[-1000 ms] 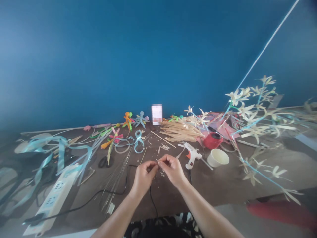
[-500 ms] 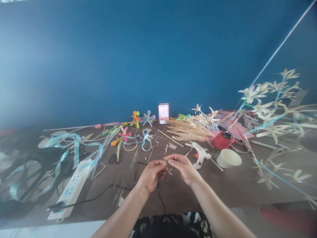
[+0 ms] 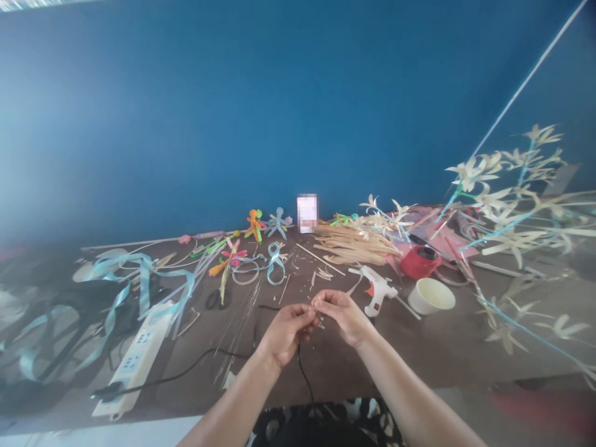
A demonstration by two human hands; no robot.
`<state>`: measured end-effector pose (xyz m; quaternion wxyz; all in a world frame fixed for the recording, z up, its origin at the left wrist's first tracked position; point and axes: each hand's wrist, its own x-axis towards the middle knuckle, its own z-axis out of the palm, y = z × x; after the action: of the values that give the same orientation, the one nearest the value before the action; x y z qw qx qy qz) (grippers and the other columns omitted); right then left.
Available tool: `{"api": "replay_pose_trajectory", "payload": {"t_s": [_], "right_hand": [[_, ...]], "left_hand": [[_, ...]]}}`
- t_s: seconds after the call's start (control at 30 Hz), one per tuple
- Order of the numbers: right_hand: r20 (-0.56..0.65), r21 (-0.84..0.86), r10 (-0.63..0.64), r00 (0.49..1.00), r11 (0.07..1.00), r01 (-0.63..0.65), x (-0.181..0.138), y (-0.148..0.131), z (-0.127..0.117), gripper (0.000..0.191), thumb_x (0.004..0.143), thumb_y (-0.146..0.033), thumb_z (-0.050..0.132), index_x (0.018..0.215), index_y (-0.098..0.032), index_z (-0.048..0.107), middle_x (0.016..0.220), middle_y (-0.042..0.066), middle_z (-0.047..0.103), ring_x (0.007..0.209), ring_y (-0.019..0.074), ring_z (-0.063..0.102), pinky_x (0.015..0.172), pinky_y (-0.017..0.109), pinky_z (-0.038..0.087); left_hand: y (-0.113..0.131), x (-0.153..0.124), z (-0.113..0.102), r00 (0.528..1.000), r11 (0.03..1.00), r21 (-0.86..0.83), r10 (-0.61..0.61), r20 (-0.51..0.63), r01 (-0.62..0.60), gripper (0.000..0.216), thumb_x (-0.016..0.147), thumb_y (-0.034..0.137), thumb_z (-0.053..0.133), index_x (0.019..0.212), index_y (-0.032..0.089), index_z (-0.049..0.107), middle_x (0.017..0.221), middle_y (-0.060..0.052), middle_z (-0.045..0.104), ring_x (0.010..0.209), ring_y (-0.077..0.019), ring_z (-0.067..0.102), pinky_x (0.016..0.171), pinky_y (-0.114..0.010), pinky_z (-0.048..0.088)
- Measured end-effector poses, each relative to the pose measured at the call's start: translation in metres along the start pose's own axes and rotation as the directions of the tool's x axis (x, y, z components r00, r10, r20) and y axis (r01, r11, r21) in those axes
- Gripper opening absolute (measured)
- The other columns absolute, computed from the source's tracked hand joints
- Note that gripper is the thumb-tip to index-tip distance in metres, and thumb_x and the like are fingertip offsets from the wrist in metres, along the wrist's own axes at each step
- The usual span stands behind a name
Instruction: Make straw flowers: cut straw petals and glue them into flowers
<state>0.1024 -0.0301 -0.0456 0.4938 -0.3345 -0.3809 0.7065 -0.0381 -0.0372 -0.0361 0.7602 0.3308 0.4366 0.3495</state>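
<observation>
Above the front middle of the table, my left hand (image 3: 289, 332) and my right hand (image 3: 342, 315) meet at their fingertips. Both are closed in a pinch. Whatever lies between the fingers is too small to make out. Pale scraps (image 3: 321, 273) lie on the table just beyond the hands. A white glue gun (image 3: 380, 290) with an orange trigger rests close to the right of my right hand. Dried tan husk strips (image 3: 358, 248) are piled behind it.
At left lie a white power strip (image 3: 135, 363) with a black plug, blue ribbon (image 3: 144, 279) and dark scissors (image 3: 216, 299). To the right stand a cream cup (image 3: 431, 297), a red roll (image 3: 419, 262) and pale husk flowers (image 3: 503, 205) on blue stems. A black cable (image 3: 302, 369) runs below my hands.
My fingertips have come closer together and now touch. Both hands have shifted only slightly; the things on the table stay where they were.
</observation>
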Motion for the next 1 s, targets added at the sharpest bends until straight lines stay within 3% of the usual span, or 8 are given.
{"api": "replay_pose_trajectory", "payload": {"t_s": [0.13, 0.27, 0.47, 0.57, 0.67, 0.8, 0.9, 1.0], "right_hand": [[-0.052, -0.044, -0.017, 0.998, 0.999, 0.015, -0.002, 0.003, -0.001, 0.016, 0.065, -0.028, 0.063, 0.063, -0.015, 0.054, 0.063, -0.001, 0.054, 0.056, 0.0088, 0.046, 0.056, 0.021, 0.036], [-0.091, -0.257, -0.072, 0.993, 0.965, 0.046, -0.005, 0.003, 0.0, 0.018, 0.069, -0.031, 0.058, 0.062, -0.015, 0.054, 0.057, -0.003, 0.05, 0.053, 0.0079, 0.042, 0.053, 0.02, 0.033], [-0.238, -0.476, -0.182, 0.954, 0.878, 0.049, -0.006, 0.01, 0.002, 0.019, 0.069, -0.033, 0.055, 0.062, -0.015, 0.054, 0.05, -0.005, 0.044, 0.046, 0.0076, 0.036, 0.045, 0.02, 0.029], [-0.301, -0.506, -0.238, 0.923, 0.861, 0.057, -0.007, 0.016, 0.003, 0.02, 0.069, -0.034, 0.054, 0.064, -0.015, 0.054, 0.049, -0.005, 0.043, 0.045, 0.008, 0.036, 0.043, 0.02, 0.028], [-0.314, -0.524, -0.255, 0.915, 0.85, 0.057, -0.008, 0.018, 0.002, 0.02, 0.071, -0.034, 0.053, 0.066, -0.015, 0.055, 0.051, -0.004, 0.046, 0.046, 0.0083, 0.038, 0.044, 0.019, 0.03], [-0.131, -0.641, -0.152, 0.98, 0.767, 0.033, -0.004, 0.01, -0.013, 0.02, 0.071, -0.035, 0.052, 0.072, -0.015, 0.059, 0.056, -0.002, 0.053, 0.05, 0.0098, 0.045, 0.048, 0.02, 0.034], [-0.078, -0.843, -0.199, 0.977, 0.536, 0.042, 0.007, 0.003, -0.03, 0.019, 0.069, -0.033, 0.055, 0.079, -0.017, 0.061, 0.064, 0.0, 0.057, 0.059, 0.0127, 0.05, 0.057, 0.022, 0.038], [-0.062, -0.978, -0.295, 0.953, 0.208, 0.001, 0.024, 0.003, -0.037, 0.018, 0.069, -0.029, 0.056, 0.084, -0.019, 0.059, 0.071, 0.001, 0.058, 0.071, 0.0156, 0.052, 0.068, 0.025, 0.037]], "left_hand": [[-0.003, 0.0, -0.002, 0.987, 0.958, 0.251, 0.156, -0.048, -0.139, 0.02, 0.063, 0.032, 0.062, 0.069, 0.013, 0.06, 0.059, 0.0, 0.057, 0.048, -0.0072, 0.045, 0.045, -0.018, 0.031], [-0.005, 0.002, -0.007, 0.944, 0.788, 0.568, 0.325, -0.055, -0.238, 0.019, 0.067, 0.033, 0.057, 0.065, 0.014, 0.059, 0.052, 0.001, 0.054, 0.047, -0.009, 0.044, 0.046, -0.02, 0.031], [-0.003, -0.003, -0.002, 0.772, 0.228, 0.906, 0.618, 0.148, -0.357, 0.014, 0.076, 0.021, 0.045, 0.071, 0.017, 0.058, 0.068, -0.003, 0.057, 0.065, -0.0143, 0.05, 0.062, -0.025, 0.035], [-0.003, -0.004, 0.004, 0.727, 0.075, 0.934, 0.65, 0.221, -0.35, 0.018, 0.078, 0.02, 0.041, 0.071, 0.017, 0.057, 0.068, -0.005, 0.056, 0.068, -0.0154, 0.05, 0.064, -0.026, 0.035], [-0.003, -0.002, 0.004, 0.746, 0.151, 0.922, 0.64, 0.184, -0.357, 0.017, 0.077, 0.021, 0.042, 0.07, 0.017, 0.057, 0.068, -0.004, 0.057, 0.067, -0.0152, 0.051, 0.063, -0.025, 0.036], [-0.002, 0.002, -0.012, 0.863, 0.555, 0.774, 0.505, -0.022, -0.305, 0.014, 0.071, 0.027, 0.051, 0.068, 0.017, 0.06, 0.062, -0.002, 0.06, 0.058, -0.014, 0.053, 0.055, -0.023, 0.037], [0.0, 0.001, -0.03, 0.906, 0.83, 0.515, 0.366, -0.21, -0.216, 0.02, 0.067, 0.034, 0.055, 0.073, 0.016, 0.061, 0.064, -0.003, 0.062, 0.058, -0.0139, 0.054, 0.052, -0.022, 0.039], [0.001, -0.002, -0.039, 0.926, 0.937, 0.302, 0.26, -0.274, -0.174, 0.025, 0.064, 0.036, 0.059, 0.079, 0.015, 0.06, 0.075, -0.005, 0.064, 0.067, -0.0149, 0.057, 0.055, -0.022, 0.042]]}}
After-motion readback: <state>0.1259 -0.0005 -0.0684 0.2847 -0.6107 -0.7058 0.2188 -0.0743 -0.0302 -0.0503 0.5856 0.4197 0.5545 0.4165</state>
